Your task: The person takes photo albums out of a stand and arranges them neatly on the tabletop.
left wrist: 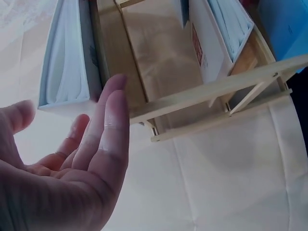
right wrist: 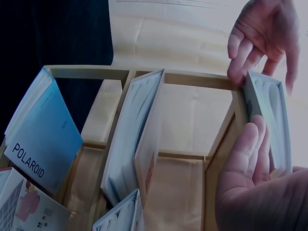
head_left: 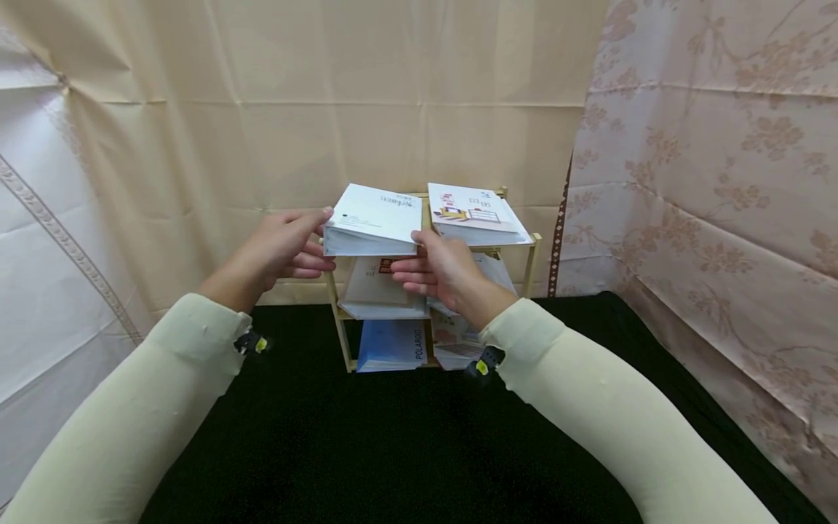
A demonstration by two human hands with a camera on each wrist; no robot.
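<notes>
A white photo album [head_left: 376, 211] with dark lettering on its cover lies on the top left of a small wooden shelf rack [head_left: 532, 266], its page edges facing me. My left hand [head_left: 278, 247] is beside its left edge, thumb near the cover and the other fingers loosely extended lower down. In the left wrist view those fingers [left wrist: 113, 130] look nearly straight. At the album's front right corner is my right hand [head_left: 452, 273], thumb by the corner, its other fingers reaching in front of the middle shelf. The right wrist view has these fingers [right wrist: 248, 154] straight against the album's side.
Beside it on top lies another album [head_left: 474, 211] with a colourful printed cover. The middle shelf holds a pale album [head_left: 382, 291]; below is a blue album marked POLAROID [head_left: 391, 346]. The rack stands on black cloth [head_left: 393, 444] before a beige curtain [head_left: 366, 87].
</notes>
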